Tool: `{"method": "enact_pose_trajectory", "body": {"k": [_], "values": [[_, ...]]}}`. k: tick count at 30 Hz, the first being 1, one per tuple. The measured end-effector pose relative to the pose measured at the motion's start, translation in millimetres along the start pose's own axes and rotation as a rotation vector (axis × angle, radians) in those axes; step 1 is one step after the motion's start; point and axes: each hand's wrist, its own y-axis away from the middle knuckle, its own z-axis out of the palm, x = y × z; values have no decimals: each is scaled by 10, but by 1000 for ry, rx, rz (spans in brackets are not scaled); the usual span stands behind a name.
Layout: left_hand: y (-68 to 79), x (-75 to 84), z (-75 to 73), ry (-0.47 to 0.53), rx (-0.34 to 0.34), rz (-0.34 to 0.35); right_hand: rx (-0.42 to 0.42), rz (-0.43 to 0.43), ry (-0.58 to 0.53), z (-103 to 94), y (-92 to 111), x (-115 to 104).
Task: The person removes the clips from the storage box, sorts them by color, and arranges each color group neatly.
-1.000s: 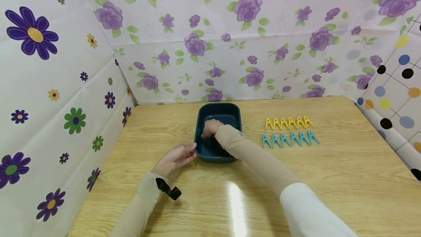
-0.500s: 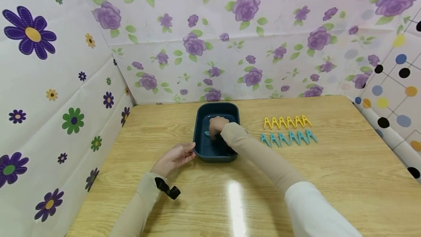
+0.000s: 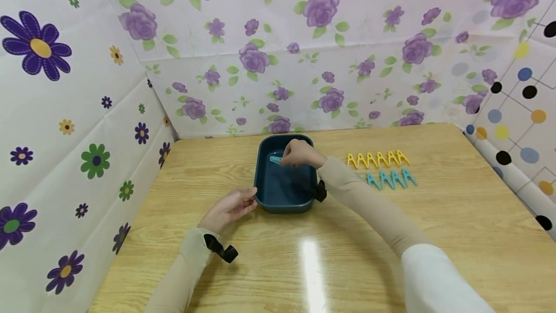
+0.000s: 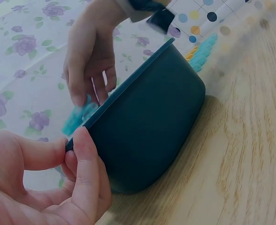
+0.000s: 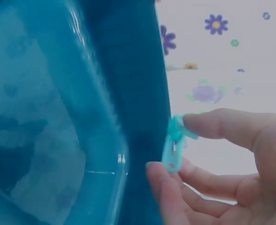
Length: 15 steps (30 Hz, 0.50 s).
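My left hand [image 3: 228, 209] pinches the near-left rim of a deep, dark blue plastic bin [image 4: 147, 122], thumb on one side of the wall and fingers on the other. Above the bin's far half, my right hand [image 3: 300, 153] holds a light blue clothespin [image 3: 275, 159] by its thumb and fingertips. In the right wrist view, that clothespin [image 5: 172, 152] sits between thumb and fingers, close beside the bin's wall. The left wrist view shows it just over the rim. The part of the bin's floor that I can see is bare.
To the right of the bin, a row of several yellow clothespins [image 3: 400, 154] lies behind a row of several light blue clothespins [image 3: 407, 174]. My right sleeve covers part of the blue row. Flowered cloth walls [image 3: 204, 57] border the wooden table [image 3: 208, 163].
My right hand has risen from deep inside the bin, bringing the light blue clothespin up into sight. The left hand has stayed at the rim.
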Motion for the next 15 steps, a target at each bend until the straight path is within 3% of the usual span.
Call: {"method": "enact_pose_trajectory", "body": {"k": [15], "values": [[4, -6, 3, 5, -10, 5, 276, -150, -182, 113, 575, 370]]}}
